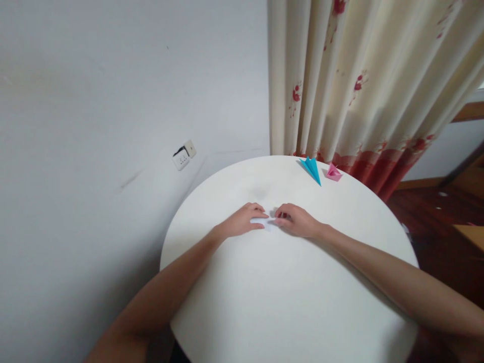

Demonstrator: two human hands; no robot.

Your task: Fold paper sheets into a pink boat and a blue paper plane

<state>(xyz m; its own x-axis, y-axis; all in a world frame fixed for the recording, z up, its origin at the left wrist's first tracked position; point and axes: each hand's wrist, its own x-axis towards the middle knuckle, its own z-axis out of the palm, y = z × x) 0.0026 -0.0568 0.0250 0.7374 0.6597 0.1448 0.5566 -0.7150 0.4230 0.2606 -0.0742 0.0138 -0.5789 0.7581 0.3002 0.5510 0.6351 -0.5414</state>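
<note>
A small piece of folded white paper (pixel 267 225) lies on the round white table (pixel 287 297), between my two hands. My left hand (pixel 245 220) rests at the paper's left part, fingers stretched out and thumb apart from them, with the paper showing in the gap. From the other side, my right hand (pixel 297 220) has its fingers curled and pinches the paper's right end between thumb and fingertips. The paper is pale against the table, so its exact folds are hard to make out.
Near the table's far edge lie a blue paper plane (pixel 311 170) and a pink folded paper shape (pixel 334 173). A cream curtain (pixel 340 91) with red flowers hangs behind them. On the white wall (pixel 113 101) at left is a power socket (pixel 181 159).
</note>
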